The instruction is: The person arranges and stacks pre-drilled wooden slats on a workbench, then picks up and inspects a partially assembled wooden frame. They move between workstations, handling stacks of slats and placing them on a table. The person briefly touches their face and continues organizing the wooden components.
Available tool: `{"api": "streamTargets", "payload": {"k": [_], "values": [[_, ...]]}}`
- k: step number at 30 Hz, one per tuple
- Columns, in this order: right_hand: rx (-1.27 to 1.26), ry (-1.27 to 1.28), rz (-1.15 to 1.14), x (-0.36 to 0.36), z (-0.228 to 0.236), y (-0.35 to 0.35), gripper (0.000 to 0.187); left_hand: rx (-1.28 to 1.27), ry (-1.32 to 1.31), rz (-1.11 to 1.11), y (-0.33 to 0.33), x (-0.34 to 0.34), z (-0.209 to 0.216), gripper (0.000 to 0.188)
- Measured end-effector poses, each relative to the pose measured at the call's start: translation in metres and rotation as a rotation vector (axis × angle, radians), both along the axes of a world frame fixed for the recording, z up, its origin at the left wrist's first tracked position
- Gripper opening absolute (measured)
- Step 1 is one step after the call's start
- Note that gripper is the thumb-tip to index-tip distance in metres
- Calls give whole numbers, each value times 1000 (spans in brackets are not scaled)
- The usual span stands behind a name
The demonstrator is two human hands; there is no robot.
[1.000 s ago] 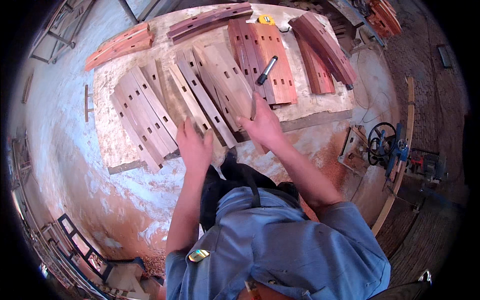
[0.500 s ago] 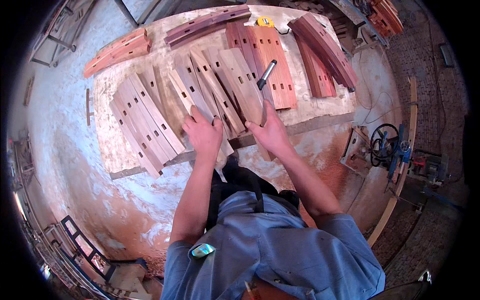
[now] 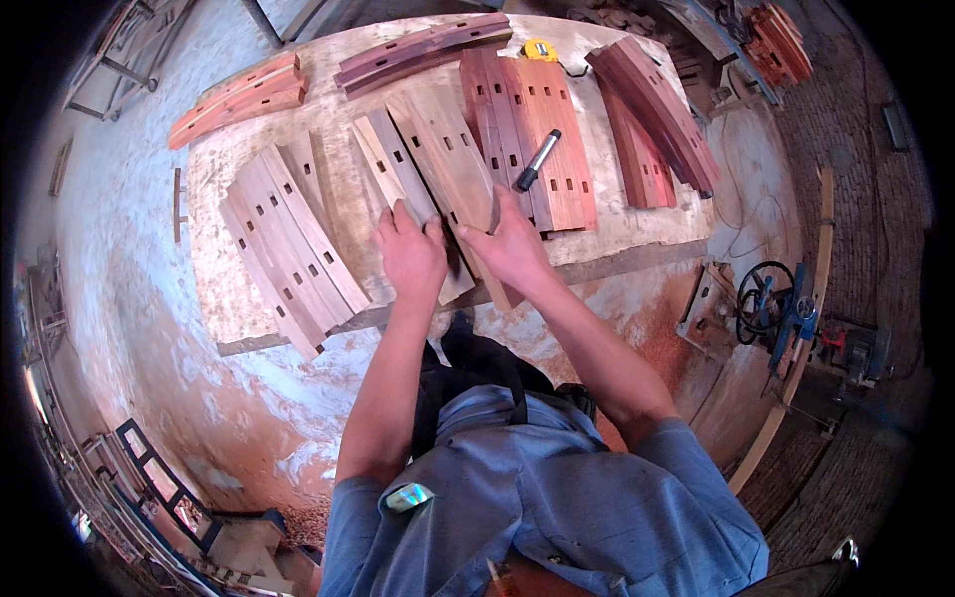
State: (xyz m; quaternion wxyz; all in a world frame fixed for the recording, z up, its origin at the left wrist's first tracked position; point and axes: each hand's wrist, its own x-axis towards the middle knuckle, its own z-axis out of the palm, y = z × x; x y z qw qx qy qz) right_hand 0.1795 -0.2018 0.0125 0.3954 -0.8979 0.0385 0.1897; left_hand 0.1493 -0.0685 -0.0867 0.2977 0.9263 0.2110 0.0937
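Note:
My left hand grips the lower part of a pale wooden slat, its thumb and fingers spanning a narrow pair. My right hand is closed on the right edge of a wider group of brown slats, just beside that pair. A thin dark gap runs between the two groups. Small rectangular mortises are cut through the slats. To the right, a silver and black marker lies across reddish slats. The fingertips under the wood are partly hidden.
More mortised slats lie fanned at the table's left. Orange slats, dark curved slats and reddish-purple boards rest around the far table. A yellow tape measure sits at the back. A machine with a handwheel stands right.
My right hand has moved left with its slats, and they now lie closer to the left-hand pair, with the spread pieces bunched together. The left hand has barely moved.

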Motion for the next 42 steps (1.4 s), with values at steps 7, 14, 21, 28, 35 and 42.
{"api": "streamTargets", "payload": {"k": [7,14,21,28,35,42], "values": [[-71,-139,109,10,-21,18,85,-536,-57,-47,21,-33,-2,56],[-128,-292,300,-31,-18,40,77,-1014,-58,19,18,-28,46,49],[83,-368,487,-43,-30,58,64,-1338,-150,158,49,-26,40,36],[75,-452,388,-14,-37,36,43,-1189,-184,124,48,-24,14,45],[-82,-379,263,15,-59,21,57,-933,-135,249,48,-23,4,54],[-8,-324,244,24,-76,23,59,-841,-48,216,51,-4,6,66]]}}
